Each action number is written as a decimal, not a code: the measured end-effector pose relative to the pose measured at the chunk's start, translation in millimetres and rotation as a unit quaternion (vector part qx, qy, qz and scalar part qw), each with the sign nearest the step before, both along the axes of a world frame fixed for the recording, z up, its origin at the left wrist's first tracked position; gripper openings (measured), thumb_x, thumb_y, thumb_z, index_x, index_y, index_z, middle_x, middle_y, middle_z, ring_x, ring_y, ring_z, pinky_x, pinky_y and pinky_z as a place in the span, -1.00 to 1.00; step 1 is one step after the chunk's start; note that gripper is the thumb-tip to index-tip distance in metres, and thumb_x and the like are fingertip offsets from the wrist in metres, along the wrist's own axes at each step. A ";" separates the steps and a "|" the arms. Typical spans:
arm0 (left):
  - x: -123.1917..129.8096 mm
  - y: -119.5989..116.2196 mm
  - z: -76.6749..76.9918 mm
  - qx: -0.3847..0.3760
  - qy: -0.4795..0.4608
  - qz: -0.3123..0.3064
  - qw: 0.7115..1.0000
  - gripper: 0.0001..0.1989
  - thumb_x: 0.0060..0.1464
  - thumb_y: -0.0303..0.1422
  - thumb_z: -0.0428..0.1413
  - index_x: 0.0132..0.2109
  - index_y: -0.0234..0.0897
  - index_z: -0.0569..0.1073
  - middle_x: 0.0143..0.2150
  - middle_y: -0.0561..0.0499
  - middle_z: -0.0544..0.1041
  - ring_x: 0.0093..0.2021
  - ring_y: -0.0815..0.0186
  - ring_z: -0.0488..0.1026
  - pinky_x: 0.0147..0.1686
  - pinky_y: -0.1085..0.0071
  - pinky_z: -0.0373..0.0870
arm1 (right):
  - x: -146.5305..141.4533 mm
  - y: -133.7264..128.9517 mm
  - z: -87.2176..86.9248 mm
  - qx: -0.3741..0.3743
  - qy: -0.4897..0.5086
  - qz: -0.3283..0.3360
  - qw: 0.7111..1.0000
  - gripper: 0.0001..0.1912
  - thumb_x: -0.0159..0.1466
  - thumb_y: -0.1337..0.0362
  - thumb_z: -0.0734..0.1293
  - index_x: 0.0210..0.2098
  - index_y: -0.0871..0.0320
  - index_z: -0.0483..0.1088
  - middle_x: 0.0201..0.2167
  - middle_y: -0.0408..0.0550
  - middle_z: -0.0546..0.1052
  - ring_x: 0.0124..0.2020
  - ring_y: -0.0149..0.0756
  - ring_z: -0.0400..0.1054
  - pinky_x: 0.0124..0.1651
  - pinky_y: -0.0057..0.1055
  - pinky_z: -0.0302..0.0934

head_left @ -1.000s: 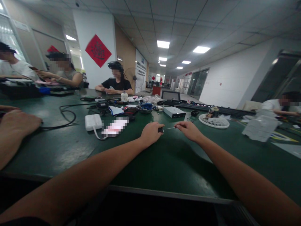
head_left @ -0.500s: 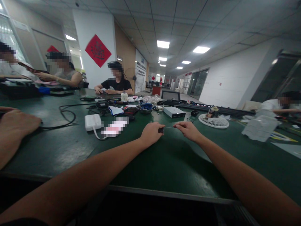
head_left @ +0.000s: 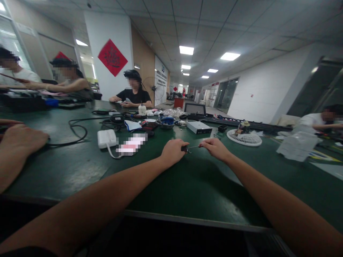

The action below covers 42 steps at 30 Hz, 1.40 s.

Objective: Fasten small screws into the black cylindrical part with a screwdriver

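Over the green table [head_left: 171, 192], my left hand [head_left: 173, 151] is closed round a small dark part [head_left: 184, 148], most of it hidden by the fingers. A small shiny bit shows at its lower right edge. Pinched in the fingers of my right hand [head_left: 214, 148] is a thin screwdriver [head_left: 195, 146], its metal shaft pointing left at the dark part. Whether the tip touches it I cannot tell. Just behind my hands lies a silver box-shaped drive [head_left: 198, 127].
A white fan grille [head_left: 244, 137] lies to the right, near clear plastic packaging [head_left: 296, 144]. On the left are a white adapter [head_left: 106, 138], black cables [head_left: 77, 130] and another person's hand [head_left: 24, 141]. A metal bowl [head_left: 166, 123] stands behind. A person [head_left: 132, 94] sits opposite.
The dark part has turned slightly in my left hand, and a shiny bit now shows below the shaft. The screwdriver slants a little more. Both hands stay nearly in place.
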<state>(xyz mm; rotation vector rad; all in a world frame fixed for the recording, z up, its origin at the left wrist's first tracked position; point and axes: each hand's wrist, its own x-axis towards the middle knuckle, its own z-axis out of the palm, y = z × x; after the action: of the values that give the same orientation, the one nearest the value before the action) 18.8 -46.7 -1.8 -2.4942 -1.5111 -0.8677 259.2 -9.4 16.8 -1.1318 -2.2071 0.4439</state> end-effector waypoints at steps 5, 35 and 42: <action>0.2 -1.5 2.0 -0.009 0.003 0.009 1.000 -0.58 0.07 -0.38 0.24 0.11 -0.12 0.56 -0.01 -0.04 0.61 -0.01 0.16 0.51 0.01 0.33 0.39 | -3.3 -8.0 3.0 0.023 -0.011 -0.030 0.999 -0.65 0.27 0.12 0.26 -0.32 0.21 0.60 -0.53 -0.08 0.55 -0.49 -0.28 0.32 -0.41 -0.39 0.09; -1.1 1.4 -0.1 -0.022 0.004 0.046 0.999 -0.60 0.09 -0.32 0.19 0.09 -0.15 0.56 -0.01 -0.07 0.61 -0.01 0.15 0.52 0.01 0.33 0.38 | -18.6 -25.8 -5.2 -0.065 -0.033 0.094 0.993 -0.67 0.19 0.01 0.43 -0.35 0.16 0.39 -0.49 -0.17 0.44 -0.47 -0.36 0.29 -0.42 -0.43 0.10; -0.3 -2.7 4.9 -0.035 0.006 0.043 0.998 -0.61 0.10 -0.36 0.15 0.09 -0.17 0.57 0.00 -0.07 0.61 -0.01 0.17 0.52 0.00 0.35 0.40 | -28.3 -34.8 -9.3 -0.083 -0.048 0.114 0.989 -0.68 0.12 0.07 0.49 -0.28 0.16 0.46 -0.53 -0.27 0.32 -0.50 -0.40 0.21 -0.43 -0.44 0.08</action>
<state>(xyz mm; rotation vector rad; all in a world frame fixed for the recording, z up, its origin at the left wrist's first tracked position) 18.4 -49.4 3.0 -2.4563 -1.6576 -0.8003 230.8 -44.2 7.5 -1.0046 -2.4342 0.6943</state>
